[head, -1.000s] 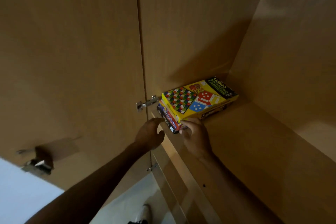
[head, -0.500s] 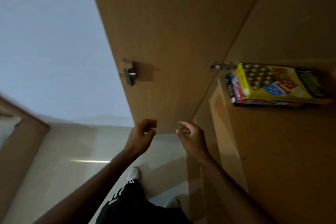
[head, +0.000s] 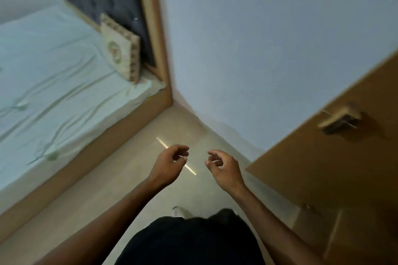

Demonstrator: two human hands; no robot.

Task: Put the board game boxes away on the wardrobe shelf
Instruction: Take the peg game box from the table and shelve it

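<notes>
No board game box and no wardrobe shelf show in the head view now. My left hand (head: 170,163) hovers over the floor with its fingers loosely curled and nothing in it. My right hand (head: 225,168) is level with it, a short gap to the right, also curled and holding nothing. The open wardrobe door (head: 336,161) stands at the right, its metal hinge (head: 339,121) on the inner face, just right of my right hand.
A bed (head: 53,75) with a pale sheet and wooden frame fills the left, a small cushion (head: 120,51) leaning on its dark headboard. A pale wall (head: 258,38) runs behind. Beige floor (head: 120,183) lies between bed and wardrobe door.
My view has swung left and down, away from the shelf with the stacked game boxes. Both hands have let go of the boxes and drawn back, empty, over the floor.
</notes>
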